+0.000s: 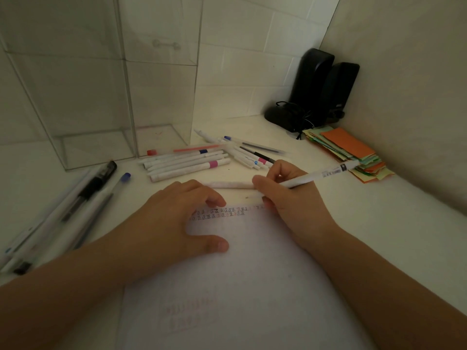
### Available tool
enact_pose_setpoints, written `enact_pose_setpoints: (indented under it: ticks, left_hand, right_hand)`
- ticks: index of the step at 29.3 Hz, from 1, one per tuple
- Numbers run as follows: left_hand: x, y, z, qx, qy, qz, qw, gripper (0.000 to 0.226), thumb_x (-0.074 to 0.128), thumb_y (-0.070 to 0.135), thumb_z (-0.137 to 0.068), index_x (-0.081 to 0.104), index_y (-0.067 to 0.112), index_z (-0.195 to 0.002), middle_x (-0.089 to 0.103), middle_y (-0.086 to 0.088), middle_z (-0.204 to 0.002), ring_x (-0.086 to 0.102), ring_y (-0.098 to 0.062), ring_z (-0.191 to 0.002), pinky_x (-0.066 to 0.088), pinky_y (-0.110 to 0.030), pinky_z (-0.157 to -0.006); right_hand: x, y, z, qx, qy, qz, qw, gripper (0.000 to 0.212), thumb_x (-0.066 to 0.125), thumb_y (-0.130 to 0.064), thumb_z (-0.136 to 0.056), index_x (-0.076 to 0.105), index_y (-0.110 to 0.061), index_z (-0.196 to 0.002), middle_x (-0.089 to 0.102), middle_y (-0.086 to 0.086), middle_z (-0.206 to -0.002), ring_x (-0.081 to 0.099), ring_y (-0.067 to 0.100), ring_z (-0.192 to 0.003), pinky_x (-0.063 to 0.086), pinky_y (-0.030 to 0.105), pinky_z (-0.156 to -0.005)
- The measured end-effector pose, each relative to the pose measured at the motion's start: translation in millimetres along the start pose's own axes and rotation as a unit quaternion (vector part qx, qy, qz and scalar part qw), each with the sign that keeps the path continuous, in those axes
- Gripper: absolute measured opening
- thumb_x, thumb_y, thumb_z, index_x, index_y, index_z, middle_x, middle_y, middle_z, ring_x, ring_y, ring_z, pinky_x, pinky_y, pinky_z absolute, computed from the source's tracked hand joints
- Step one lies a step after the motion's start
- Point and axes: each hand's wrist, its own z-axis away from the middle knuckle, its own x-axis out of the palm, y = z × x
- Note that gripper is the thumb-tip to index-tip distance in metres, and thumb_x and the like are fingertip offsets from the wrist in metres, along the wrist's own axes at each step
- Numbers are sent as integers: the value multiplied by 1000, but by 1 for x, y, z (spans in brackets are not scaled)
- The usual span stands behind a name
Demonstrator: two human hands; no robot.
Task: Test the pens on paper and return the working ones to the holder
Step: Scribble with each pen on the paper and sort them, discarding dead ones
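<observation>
The right hand holds a white pen in a writing grip, fingers curled round the lower barrel, with the capless rear end pointing up and to the right. The tip is hidden behind the fingers, so contact with the sheet cannot be confirmed; it appears to sit at the right end of the top row of test marks. The left hand lies flat on the paper, fingers spread and nearly straight, holding nothing and pinning the sheet to the worktop.

Procedure for the step in hand, judged from this position:

1. Keep the left hand pressing the sheet so it does not slide under the stroke.
2. Make the mark in the bare space just right of the existing row, not over earlier marks, so that a faint line can be read.
3. Use light, even pressure and several short strokes; a dry tip may need a few passes before ink flows.
4. Check the mark in this dim light before sorting.

A white pen cap or barrel lies just beyond the fingertips of both hands. Untested or sorted pens lie in two groups: a white-barrelled cluster ahead, and a set of gel pens at the left. The clear acrylic holder stands at the back left, well apart from the hands, with no pens visible in it.
</observation>
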Motion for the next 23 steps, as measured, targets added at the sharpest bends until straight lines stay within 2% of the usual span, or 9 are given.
enact_pose_setpoints:
  ticks: [3,5,8,10,12,14,16,19,23]
  left_hand:
    - [0,2,1,-5,4,2,1000,48,46,76,-48,40,56,-91,29,37,-117,34,20,-99,25,2,-80]
    - [-1,3,2,-5,16,1,1000,49,47,76,-49,40,56,-93,30,36,-117,34,21,-99,27,2,-79]
    - [-3,8,4,25,42,-27,998,57,49,74,-54,37,54,-106,35,37,-115,33,23,-101,33,-5,-78]
    - [-6,17,5,73,54,-27,996,62,51,72,-60,33,53,-116,33,38,-116,31,20,-105,33,-9,-85]
    - [-7,28,7,110,43,5,993,59,52,69,-67,35,51,-120,35,35,-117,36,14,-108,32,-10,-89]
    - [-4,34,8,149,29,4,988,50,51,65,-74,39,48,-120,40,32,-113,41,9,-103,34,-14,-89]
    - [-1,34,9,176,17,-9,984,43,52,60,-78,44,45,-118,47,28,-107,44,7,-97,37,-18,-86]
    - [-1,32,9,171,-4,28,985,36,55,54,-79,48,42,-113,51,26,-107,47,6,-98,36,-15,-88]
    - [-2,30,10,185,-21,23,982,30,56,51,-80,50,39,-107,47,28,-99,46,5,-97,35,-10,-87]
  right_hand:
    - [1,-5,3,3,-5,-66,998,16,66,-20,-81,57,-11,-73,62,1,-56,46,4,-42,36,14,-43]
    - [3,-7,5,-11,-11,-65,998,18,57,-25,-87,60,-15,-73,64,3,-56,47,8,-39,36,16,-39]
    - [8,-8,10,-56,-7,48,997,32,44,-34,-93,53,-12,-71,55,2,-49,44,5,-41,37,15,-43]
    - [11,-6,12,-77,-16,66,995,28,45,-30,-96,45,-11,-76,51,-7,-52,45,1,-47,35,12,-49]
    - [13,-5,13,-90,-46,128,987,14,42,-31,-92,38,-23,-81,49,-16,-58,49,0,-53,38,14,-54]
    - [14,-3,14,-139,-59,236,960,16,44,-34,-92,30,-30,-84,47,-17,-59,51,3,-53,42,19,-54]
    - [15,-3,15,-184,-56,306,932,18,39,-40,-94,28,-30,-85,47,-14,-54,51,8,-49,43,23,-51]
    - [18,-4,14,-189,-60,346,917,21,28,-46,-92,27,-26,-87,45,-12,-55,51,12,-51,46,33,-55]
    - [18,-8,15,-183,-94,348,915,18,38,-39,-95,28,-25,-89,50,-12,-63,53,11,-59,48,36,-63]
